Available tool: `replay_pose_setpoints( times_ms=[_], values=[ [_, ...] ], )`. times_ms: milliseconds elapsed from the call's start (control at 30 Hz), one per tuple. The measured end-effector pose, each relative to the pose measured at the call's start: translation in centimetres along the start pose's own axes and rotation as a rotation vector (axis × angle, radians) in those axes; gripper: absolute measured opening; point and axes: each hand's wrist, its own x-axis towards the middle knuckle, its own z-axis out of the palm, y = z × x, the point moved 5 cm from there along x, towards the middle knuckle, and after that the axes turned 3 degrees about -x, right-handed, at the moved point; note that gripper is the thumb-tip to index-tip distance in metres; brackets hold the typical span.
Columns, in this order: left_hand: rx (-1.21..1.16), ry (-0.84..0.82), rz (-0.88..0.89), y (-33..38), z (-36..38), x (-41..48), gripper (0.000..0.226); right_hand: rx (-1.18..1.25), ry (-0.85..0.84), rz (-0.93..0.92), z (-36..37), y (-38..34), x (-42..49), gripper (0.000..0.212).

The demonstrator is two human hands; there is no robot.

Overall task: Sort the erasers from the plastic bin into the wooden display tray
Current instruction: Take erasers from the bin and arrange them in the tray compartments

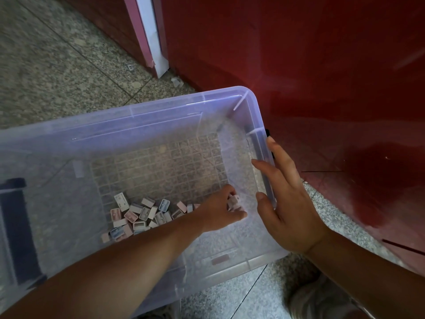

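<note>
A clear plastic bin (161, 116) stands on the floor, filling most of the view. A heap of small boxed erasers (140, 215) in pink, blue and white lies on its bottom near the front. My left hand (220, 210) reaches down inside the bin, just right of the heap, and its fingers grip a few pale erasers (233, 202). My right hand (287, 203) rests with spread, straight fingers against the bin's right rim and wall. No wooden display tray is in view.
A glossy dark red cabinet front (322, 77) rises directly behind and right of the bin. Speckled stone floor (57, 65) lies to the left and under the bin. A pink and white upright edge (149, 38) stands at the back. A dark object (16, 226) sits at the bin's left.
</note>
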Motion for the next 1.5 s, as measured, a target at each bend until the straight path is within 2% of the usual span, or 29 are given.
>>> replay_pose_setpoints(
  times_ms=[433, 533, 700, 800, 867, 933, 1067, 1133, 1267, 1500],
  values=[
    [-0.106, -0.012, -0.040, 1.9, -1.9, -1.2, 0.017, -0.028, 0.006, 0.018, 0.1, 0.2, -0.3, 0.055],
    [-0.191, 0.069, -0.059, 3.2, -4.4, -2.4, 0.013, -0.034, 0.006, -0.004, 0.1, 0.2, -0.3, 0.056],
    [-0.313, 0.246, -0.071, 7.1, -7.6, -5.8, 0.019, -0.074, -0.033, -0.008, -0.4, -0.3, -0.5, 0.058],
    [-0.360, 0.275, -0.041, 10.2, -8.4, -8.1, 0.019, -0.076, -0.151, 0.045, -1.1, -0.8, -0.4, 0.064],
    [-0.407, 0.256, -0.021, 12.6, -8.3, -9.6, 0.017, -0.042, -0.205, 0.111, -2.3, -1.6, -0.8, 0.067],
    [-0.439, 0.231, -0.002, 15.4, -7.9, -11.2, 0.017, 0.075, -0.120, 0.155, -5.0, -2.8, -1.4, 0.063],
    [-0.392, 0.103, 0.076, 22.1, -5.6, -15.1, 0.012, 0.259, -0.014, 0.161, -11.6, -5.3, -4.7, 0.028],
    [-0.384, 0.072, 0.075, 25.3, -4.0, -17.3, 0.012, 0.298, 0.020, 0.132, -14.8, -6.5, -6.8, 0.027],
    [-0.305, -0.029, 0.118, 31.5, 0.8, -20.7, 0.014, 0.307, 0.144, 0.055, -21.5, -8.6, -11.1, 0.039],
    [-0.245, -0.219, 0.285, 40.1, 9.3, -24.0, 0.026, 0.388, 0.237, -0.015, -30.5, -8.8, -17.8, 0.029]
  ],
)
